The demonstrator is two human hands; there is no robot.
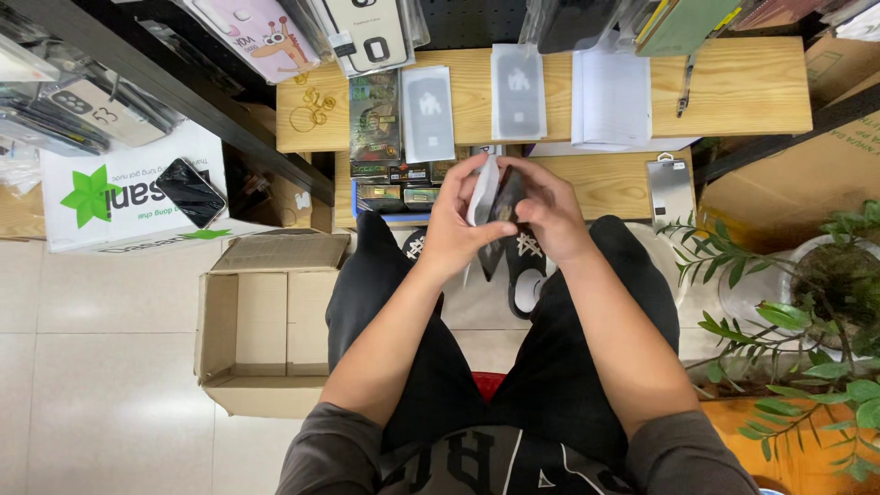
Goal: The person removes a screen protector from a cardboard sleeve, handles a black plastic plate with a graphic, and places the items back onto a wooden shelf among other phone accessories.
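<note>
Open floor tiles (101,367) at far left, beyond the empty cardboard box (261,321) beside the left knee. Ahead, crowded along the wooden shelf's (752,87) front edge with flat packets (427,112); bare toward its right end. Hemmed at right by the potted plant (807,321).

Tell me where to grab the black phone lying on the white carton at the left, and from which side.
Take the black phone by its two long edges, coming straight down from above. It lies flat, screen up, on the white carton and skewed across its top, so the hand would probably need to turn to match that angle. Both the left hand and right hand currently hold a white packet.
</note>
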